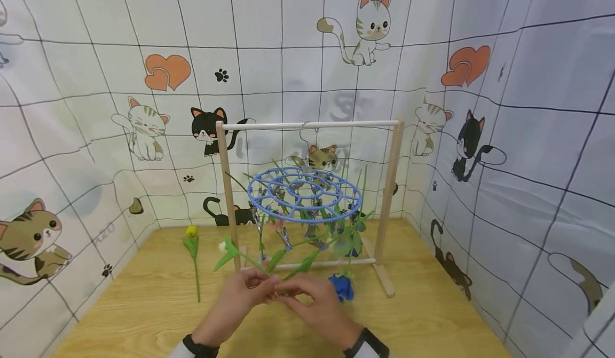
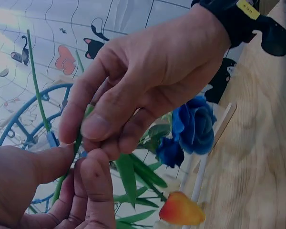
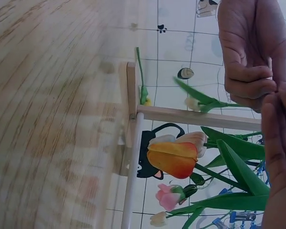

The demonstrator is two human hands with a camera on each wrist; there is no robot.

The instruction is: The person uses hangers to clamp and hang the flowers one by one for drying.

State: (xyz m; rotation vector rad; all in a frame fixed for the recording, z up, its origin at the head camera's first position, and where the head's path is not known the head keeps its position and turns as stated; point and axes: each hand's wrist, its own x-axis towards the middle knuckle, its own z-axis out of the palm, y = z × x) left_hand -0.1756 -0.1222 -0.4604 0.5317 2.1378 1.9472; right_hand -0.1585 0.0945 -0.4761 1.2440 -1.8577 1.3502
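Note:
Before the rack, my left hand (image 1: 242,294) and right hand (image 1: 319,304) meet with fingertips together. Both pinch a green stem (image 2: 77,143), the left with thumb and fingers, the right a little farther along it. The stem belongs to a white tulip (image 1: 222,247), whose head and leaf (image 3: 209,102) stick out to the left of my left hand. Just beyond my fingers hangs an orange tulip (image 3: 174,160) with long leaves. A blue rose (image 1: 342,287) hangs behind my right hand. Part of the pinched stem is hidden by the fingers.
A round blue hanger (image 1: 307,220) with clips and several flowers hangs from a white bar (image 1: 312,125) on a wooden stand (image 1: 390,192). A yellow tulip (image 1: 191,232) lies on the wooden table (image 1: 129,310) at left. Cat-print sheeting (image 1: 298,70) encloses the table.

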